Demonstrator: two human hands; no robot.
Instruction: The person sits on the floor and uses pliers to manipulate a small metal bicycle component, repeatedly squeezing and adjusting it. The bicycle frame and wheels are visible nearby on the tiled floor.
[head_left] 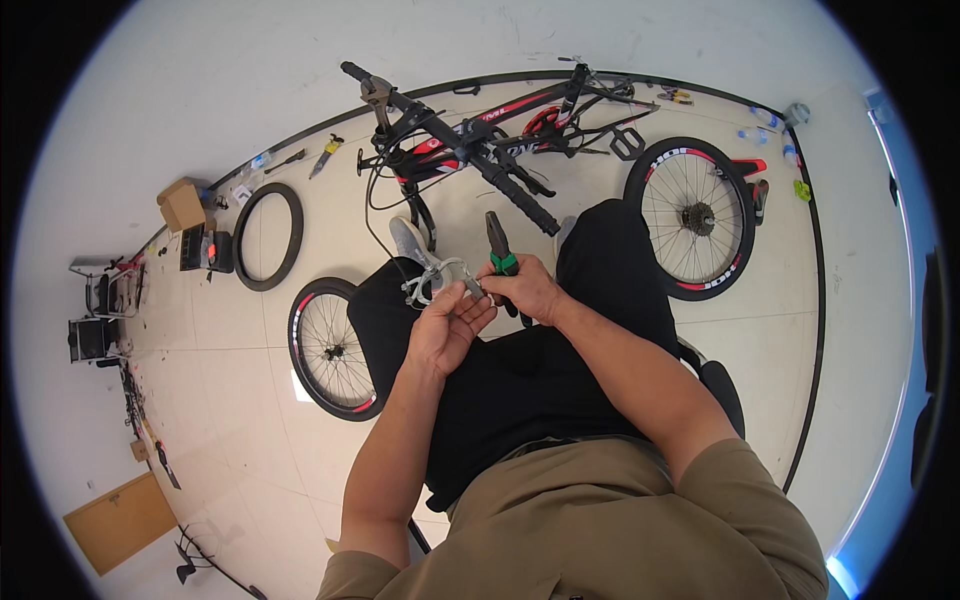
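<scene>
Past brown shirt (560, 520), steady the silver brake piece (414, 291), pinched in left hand (447, 338) near left knee (383, 305), angle green-and-black pliers (497, 236), grasped in right hand (530, 291), clear of skin, and leave black cable (368, 195) slack to avoid tugging.

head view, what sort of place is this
Probably an indoor bike repair or assembly space: a bike frame without wheels, a detached wheel at right, and pliers in the person's right hand.
</scene>
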